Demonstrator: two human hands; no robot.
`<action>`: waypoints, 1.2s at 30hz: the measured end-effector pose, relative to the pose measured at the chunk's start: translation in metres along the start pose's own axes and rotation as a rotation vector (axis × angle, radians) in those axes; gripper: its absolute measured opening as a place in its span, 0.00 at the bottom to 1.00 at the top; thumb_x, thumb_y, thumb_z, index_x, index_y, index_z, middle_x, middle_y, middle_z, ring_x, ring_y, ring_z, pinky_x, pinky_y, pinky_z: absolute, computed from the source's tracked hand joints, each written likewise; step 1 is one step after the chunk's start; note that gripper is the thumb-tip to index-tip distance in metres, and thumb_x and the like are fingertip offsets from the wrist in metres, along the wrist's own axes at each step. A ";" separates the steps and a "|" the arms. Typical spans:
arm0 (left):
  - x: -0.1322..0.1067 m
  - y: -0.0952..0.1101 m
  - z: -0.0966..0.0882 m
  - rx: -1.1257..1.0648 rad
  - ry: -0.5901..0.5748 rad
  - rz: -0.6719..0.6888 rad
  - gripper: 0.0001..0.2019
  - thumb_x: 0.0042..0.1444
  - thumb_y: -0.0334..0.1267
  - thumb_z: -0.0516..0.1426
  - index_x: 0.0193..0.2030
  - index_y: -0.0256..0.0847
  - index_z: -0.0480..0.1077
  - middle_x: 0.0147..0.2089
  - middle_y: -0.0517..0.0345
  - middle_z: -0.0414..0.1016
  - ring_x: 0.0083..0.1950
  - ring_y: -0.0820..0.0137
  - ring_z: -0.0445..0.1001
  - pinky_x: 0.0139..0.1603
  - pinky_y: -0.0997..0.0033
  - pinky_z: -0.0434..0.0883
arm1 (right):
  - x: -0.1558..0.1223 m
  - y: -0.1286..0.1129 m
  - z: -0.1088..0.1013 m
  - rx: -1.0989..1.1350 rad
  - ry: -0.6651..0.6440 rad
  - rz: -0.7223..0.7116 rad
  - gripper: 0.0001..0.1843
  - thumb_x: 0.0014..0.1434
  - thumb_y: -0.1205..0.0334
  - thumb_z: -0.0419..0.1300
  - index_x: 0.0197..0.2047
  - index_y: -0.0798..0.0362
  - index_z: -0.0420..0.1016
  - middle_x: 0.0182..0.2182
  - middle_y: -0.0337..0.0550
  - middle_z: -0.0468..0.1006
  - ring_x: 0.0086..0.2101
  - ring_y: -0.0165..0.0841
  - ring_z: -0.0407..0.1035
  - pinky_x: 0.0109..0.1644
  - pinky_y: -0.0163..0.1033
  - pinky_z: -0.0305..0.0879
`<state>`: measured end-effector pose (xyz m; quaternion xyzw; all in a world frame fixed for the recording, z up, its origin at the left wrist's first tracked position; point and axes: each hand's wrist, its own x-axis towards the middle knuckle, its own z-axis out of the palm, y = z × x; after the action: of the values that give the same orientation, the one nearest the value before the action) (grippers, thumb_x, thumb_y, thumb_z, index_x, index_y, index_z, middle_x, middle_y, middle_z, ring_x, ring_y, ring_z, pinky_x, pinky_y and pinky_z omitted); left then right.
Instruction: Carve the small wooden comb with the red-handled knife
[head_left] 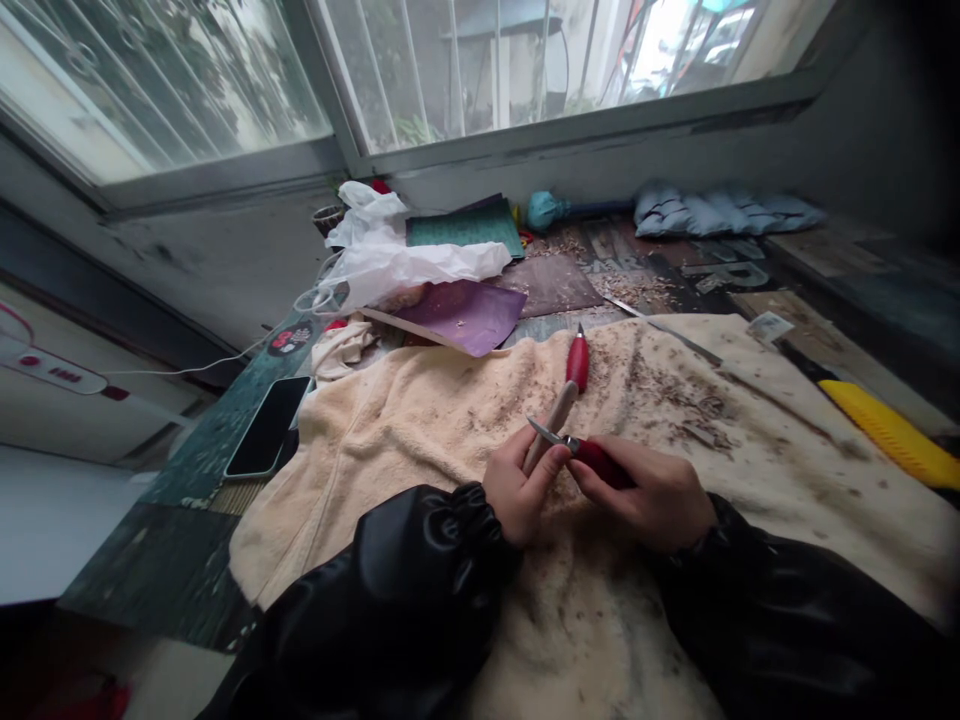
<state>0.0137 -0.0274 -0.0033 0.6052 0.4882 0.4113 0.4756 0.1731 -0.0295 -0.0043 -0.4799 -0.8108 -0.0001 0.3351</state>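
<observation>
My left hand is closed around a slim wooden stick with a rounded upper end. In my right hand is a carving knife with a red handle and a short curved blade. That blade points left and lies across the stick, close to my left thumb, which touches near the knife's collar. Just beyond the stick, a second red-handled tool with a pointed metal tip rests on the cream towel. Wood shavings are strewn over the towel to the right.
A phone lies on the table's left side. Behind the towel are a purple sheet, a white plastic bag and a green mat. A long thin blade and a yellow handle lie to the right.
</observation>
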 end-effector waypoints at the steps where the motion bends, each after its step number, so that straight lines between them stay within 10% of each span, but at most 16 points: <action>1: 0.000 -0.001 -0.001 -0.023 -0.015 -0.012 0.16 0.54 0.49 0.51 0.37 0.38 0.68 0.30 0.59 0.68 0.30 0.71 0.65 0.33 0.73 0.62 | 0.000 0.000 0.000 0.024 -0.015 -0.006 0.15 0.58 0.54 0.51 0.28 0.53 0.70 0.20 0.39 0.73 0.19 0.26 0.67 0.24 0.30 0.58; 19: 0.000 0.000 -0.004 -0.078 -0.100 0.095 0.24 0.54 0.43 0.53 0.57 0.39 0.58 0.50 0.50 0.64 0.52 0.61 0.61 0.57 0.61 0.55 | 0.002 0.004 -0.005 0.104 -0.129 -0.043 0.16 0.55 0.54 0.52 0.21 0.53 0.67 0.15 0.34 0.64 0.16 0.23 0.59 0.22 0.29 0.55; 36: 0.001 -0.002 -0.003 -0.076 -0.108 0.045 0.20 0.55 0.47 0.52 0.50 0.37 0.63 0.43 0.52 0.65 0.43 0.65 0.65 0.45 0.67 0.63 | -0.002 0.008 -0.003 0.000 -0.076 -0.064 0.14 0.55 0.53 0.54 0.23 0.52 0.68 0.16 0.34 0.67 0.18 0.23 0.62 0.23 0.29 0.55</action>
<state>0.0104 -0.0253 -0.0051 0.6189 0.4322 0.4068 0.5144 0.1811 -0.0274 -0.0055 -0.4533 -0.8379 0.0072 0.3040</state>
